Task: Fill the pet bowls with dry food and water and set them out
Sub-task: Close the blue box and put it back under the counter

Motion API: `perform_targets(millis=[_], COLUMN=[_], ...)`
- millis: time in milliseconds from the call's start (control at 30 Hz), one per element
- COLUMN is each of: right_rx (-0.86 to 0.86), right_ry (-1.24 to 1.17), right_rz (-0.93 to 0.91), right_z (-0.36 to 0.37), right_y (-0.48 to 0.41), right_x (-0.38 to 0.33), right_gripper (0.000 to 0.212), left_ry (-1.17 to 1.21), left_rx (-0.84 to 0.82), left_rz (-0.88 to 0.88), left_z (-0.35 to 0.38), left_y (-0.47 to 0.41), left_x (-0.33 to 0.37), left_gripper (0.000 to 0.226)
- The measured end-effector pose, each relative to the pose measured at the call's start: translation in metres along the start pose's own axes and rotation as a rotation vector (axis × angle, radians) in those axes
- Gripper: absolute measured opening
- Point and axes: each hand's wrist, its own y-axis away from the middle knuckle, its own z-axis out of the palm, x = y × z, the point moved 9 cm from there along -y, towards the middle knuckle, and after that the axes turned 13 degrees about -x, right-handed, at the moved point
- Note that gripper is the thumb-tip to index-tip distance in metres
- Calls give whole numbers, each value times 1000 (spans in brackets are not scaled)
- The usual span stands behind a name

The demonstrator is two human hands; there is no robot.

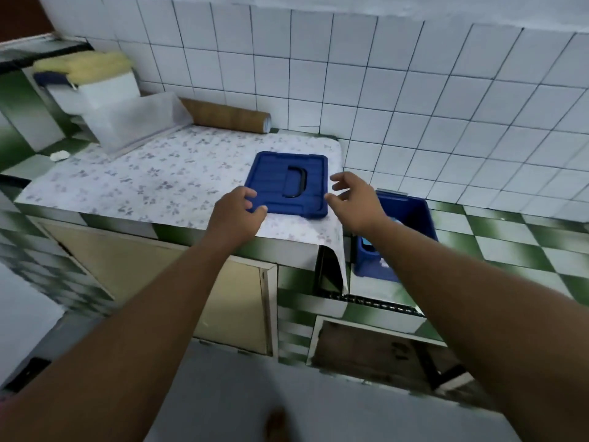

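Observation:
A blue plastic lid with a dark handle lies flat on the counter's floral cover, near the right front corner. My left hand is at the lid's near left corner, fingers curled at its edge. My right hand hovers at the lid's right edge, fingers spread and empty. Below and right of the counter stands an open blue bin, partly hidden by my right forearm; something pale blue shows inside. No pet bowl is in view.
A brown cardboard tube lies against the tiled wall. White boxes with a yellow fluffy cloth on top stand at the back left. Cream cabinet doors sit below the counter, with an open compartment lower right.

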Motion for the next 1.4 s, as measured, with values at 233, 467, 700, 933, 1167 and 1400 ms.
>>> perform_targets(millis=[233,467,700,933,1167,1400], right_rx=[71,19,-88,-120,53,59], right_ry=[45,84,138,146,-53,-86], right_rz=[74,126,243,306,389,350], right_z=[-22,-8,6,1,-51,-101], right_y=[-90,-158,-212,-218,-201,-185], right_x=[24,43,54,70,107,144], right_gripper=[38,46,50,45,51,47], left_ry=[-18,-128,-158,-106,-91,-155], left_rx=[27,19,-55,-20,29,96], left_rz=[-95,-177,-289,-318,-258,-260], left_z=[-3,-17,-9,-7,6,40], left_y=[-77,-99,-108,-116,-119,-114], left_x=[-17,-36,-46,-39,4,59], left_gripper=[45,51,48,32,27,18])
